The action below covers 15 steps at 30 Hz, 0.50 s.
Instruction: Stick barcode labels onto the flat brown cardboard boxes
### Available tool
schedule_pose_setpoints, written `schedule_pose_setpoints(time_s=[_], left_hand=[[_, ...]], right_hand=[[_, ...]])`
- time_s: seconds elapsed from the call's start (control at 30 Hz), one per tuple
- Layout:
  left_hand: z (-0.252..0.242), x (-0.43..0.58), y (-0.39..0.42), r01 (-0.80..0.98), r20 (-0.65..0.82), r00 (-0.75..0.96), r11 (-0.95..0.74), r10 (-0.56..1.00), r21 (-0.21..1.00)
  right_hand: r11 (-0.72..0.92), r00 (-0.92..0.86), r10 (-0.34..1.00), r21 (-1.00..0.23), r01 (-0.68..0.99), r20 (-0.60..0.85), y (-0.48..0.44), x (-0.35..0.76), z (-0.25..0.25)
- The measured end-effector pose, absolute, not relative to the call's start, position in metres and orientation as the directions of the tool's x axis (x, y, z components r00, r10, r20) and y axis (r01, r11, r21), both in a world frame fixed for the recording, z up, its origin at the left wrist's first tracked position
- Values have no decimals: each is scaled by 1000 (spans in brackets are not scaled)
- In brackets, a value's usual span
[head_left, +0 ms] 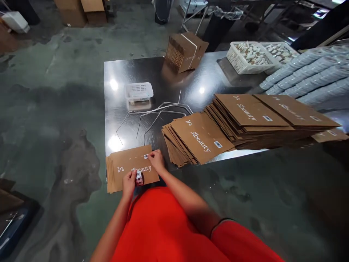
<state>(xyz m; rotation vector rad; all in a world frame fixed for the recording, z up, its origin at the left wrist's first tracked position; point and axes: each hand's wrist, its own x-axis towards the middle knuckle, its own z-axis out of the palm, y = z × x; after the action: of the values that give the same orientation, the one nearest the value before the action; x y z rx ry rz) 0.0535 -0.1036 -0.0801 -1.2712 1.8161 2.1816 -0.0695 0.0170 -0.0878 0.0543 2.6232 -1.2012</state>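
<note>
Flattened kraft carton (132,169) lies at the near edge of the steel bench (117,105), long axis crosswise, print upright toward the wearer. Left hand (128,183) closes around a label roll (139,178); right hand (156,161) pinches a barcode label (146,156) at the carton's far edge.

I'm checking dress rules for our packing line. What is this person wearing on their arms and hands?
The left hand and right hand are bare, with no gloves, and the forearms are uncovered too. The person wears a bright orange-red top. Its short sleeve appears to have a thin dark edge at the hem.
</note>
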Motion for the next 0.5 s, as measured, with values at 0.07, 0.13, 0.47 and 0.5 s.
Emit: schedule_pose_setpoints(time_s=[0.07, 0.13, 0.47, 0.5], left_hand=[[-81, 54, -104, -505, -596, -674, -317, -437, 803], [-81, 54, -104, -510, -600, -675, -317, -429, 800], [-80, 53, -105, -512, -595, -681, -304, -426, 803], [-81, 53, -104, -514, -596, -681, -302, -426, 803]], right_hand=[[699, -969, -62, -703, 130, -241, 16, -68, -85], [744, -969, -53, -657, 122, -241, 14, -66, -82], [913, -941, -105, -407, 37, -321, 8, -76, -70], [918, -934, -106, -394, 40, -340, 8, -79, -69]])
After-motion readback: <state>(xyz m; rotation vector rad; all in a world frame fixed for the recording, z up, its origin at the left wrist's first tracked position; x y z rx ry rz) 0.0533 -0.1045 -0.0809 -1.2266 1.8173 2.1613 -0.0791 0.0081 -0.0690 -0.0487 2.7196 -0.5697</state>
